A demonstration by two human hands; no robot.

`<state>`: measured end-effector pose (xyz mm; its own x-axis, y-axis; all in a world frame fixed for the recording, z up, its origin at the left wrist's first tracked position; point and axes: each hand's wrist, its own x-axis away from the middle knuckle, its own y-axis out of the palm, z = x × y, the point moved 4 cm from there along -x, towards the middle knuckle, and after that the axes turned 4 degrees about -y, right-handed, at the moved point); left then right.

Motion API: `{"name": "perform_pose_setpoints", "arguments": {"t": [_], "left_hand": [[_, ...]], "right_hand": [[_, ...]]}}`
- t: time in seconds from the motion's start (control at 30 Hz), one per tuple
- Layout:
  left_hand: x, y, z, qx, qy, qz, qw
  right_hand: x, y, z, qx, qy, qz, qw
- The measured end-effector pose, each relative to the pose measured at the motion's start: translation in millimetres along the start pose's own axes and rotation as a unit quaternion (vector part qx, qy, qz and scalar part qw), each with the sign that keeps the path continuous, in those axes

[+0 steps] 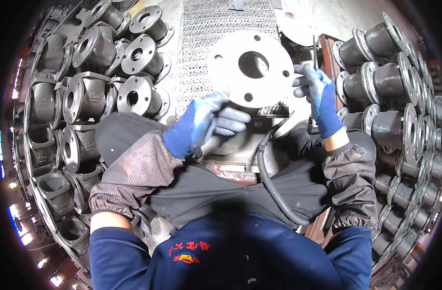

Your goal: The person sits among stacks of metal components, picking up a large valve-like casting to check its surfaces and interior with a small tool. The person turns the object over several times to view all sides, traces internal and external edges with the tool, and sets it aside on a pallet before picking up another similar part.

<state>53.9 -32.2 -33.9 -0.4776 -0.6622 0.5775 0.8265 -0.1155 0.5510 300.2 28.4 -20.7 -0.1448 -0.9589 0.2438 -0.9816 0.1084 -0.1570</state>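
Note:
A pale round metal flange [225, 72] with a large centre hole and several bolt holes faces up in front of me, brightly lit. It looks like the end of a pipe fitting; its body underneath is hidden. My left hand [209, 118], in a blue and grey glove, is at the flange's near-left rim. Its thumb side is close to the edge, and its fingers stretch out to the right below it. My right hand [315, 84], gloved alike, is at the right rim with fingers apart and slightly bent, tips at the edge. Whether they touch the rim I cannot tell.
Grey flanged pipe fittings [92, 96] are stacked on my left, with more fittings [388, 79] on my right. A textured metal surface [196, 43] runs ahead. A ribbed black hose [269, 186] crosses my lap. A bright round disc [298, 29] lies beyond the flange.

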Motion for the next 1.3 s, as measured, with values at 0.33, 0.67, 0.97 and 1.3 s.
{"name": "perform_pose_setpoints", "arguments": {"t": [0.33, 0.67, 0.97, 1.3], "left_hand": [[-37, -39, 61, -0.411, 0.273, 0.082, 0.866], [-75, -26, 93, -0.551, 0.395, 0.102, 0.728], [30, 87, 137, -0.456, 0.677, -0.019, 0.577], [76, 271, 21, -0.459, 0.656, -0.188, 0.569]], "right_hand": [[-50, 23, 11, 0.142, -0.22, 0.006, 0.965], [-38, 28, -7, 0.162, -0.117, 0.114, 0.973], [114, -46, -154, -0.134, -0.389, 0.244, 0.878], [320, -163, -98, 0.378, -0.48, 0.502, 0.612]]}}
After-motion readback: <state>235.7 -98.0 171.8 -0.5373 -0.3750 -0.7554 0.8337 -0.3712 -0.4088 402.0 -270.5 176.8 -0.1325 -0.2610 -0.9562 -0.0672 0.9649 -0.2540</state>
